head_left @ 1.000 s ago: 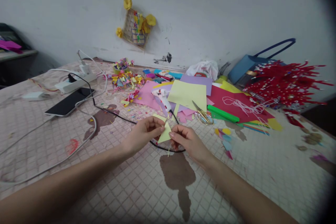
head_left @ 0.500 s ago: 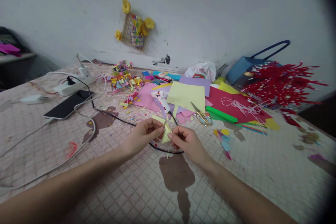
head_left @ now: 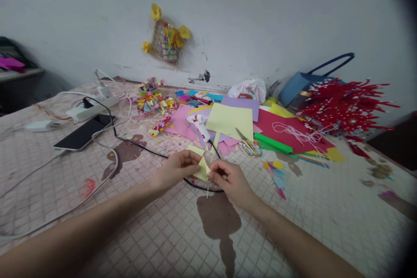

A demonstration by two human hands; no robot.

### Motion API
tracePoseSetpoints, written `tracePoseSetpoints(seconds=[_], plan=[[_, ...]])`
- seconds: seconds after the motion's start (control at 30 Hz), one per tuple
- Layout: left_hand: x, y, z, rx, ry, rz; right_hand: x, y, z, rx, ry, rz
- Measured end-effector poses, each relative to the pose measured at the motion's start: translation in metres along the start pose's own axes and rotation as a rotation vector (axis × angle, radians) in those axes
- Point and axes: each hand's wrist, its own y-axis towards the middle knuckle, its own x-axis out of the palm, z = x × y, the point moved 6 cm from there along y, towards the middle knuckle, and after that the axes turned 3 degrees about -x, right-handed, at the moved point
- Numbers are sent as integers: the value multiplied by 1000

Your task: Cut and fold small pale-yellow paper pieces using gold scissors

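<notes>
Between my hands is a small folded piece of pale yellow paper [head_left: 203, 170], low over the table. My left hand [head_left: 180, 167] pinches its left side between thumb and fingers. On the other side, my right hand [head_left: 230, 180] grips the right edge with thumb and forefinger. A black cord [head_left: 198, 185] passes beneath both hands to the white glue gun [head_left: 199, 127], lying just beyond them on coloured paper. Gold-handled scissors [head_left: 249, 144] rest to the right of the glue gun, partly on a pale yellow sheet [head_left: 230, 119].
At the left lie a phone [head_left: 84, 132], a power strip [head_left: 93, 108] and looping white cables. Paper scraps [head_left: 156, 103] are heaped at the back. Further right are a green stick [head_left: 273, 143], white string [head_left: 301, 134], red beaded stems [head_left: 350, 104] and a blue bag [head_left: 298, 87].
The yellow paper is turned so that more of its flat face shows. My right fingers have shifted slightly down along its edge. The whole view has moved a little.
</notes>
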Motion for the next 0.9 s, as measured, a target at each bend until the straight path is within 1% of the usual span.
tracePoseSetpoints(seconds=[0.13, 0.2, 0.27, 0.4, 0.47, 0.57, 0.67, 0.8, 0.9], plan=[[-5, 1, 1, 24, -69, 7, -6, 4, 14, 139, 291, 73], [-4, 1, 2, 59, -85, -2, -7, 7, 19, 163, 395, 103], [-2, 1, 4, 97, -73, -15, -8, 8, 20, 148, 452, 127], [2, -1, 8, 118, 8, -38, -13, 9, 17, 90, 425, 169], [3, -2, 11, 123, 42, -28, -14, 9, 16, 82, 411, 170], [1, -5, 19, 174, 69, 25, -15, 9, 14, 50, 388, 168], [-1, -6, 22, 220, 105, 53, -15, 9, 10, 0, 348, 170], [-3, -7, 22, 308, 203, 75, -13, 8, 7, -59, 290, 195], [-1, -8, 24, 339, 205, 51, -13, 7, 8, -76, 263, 221]])
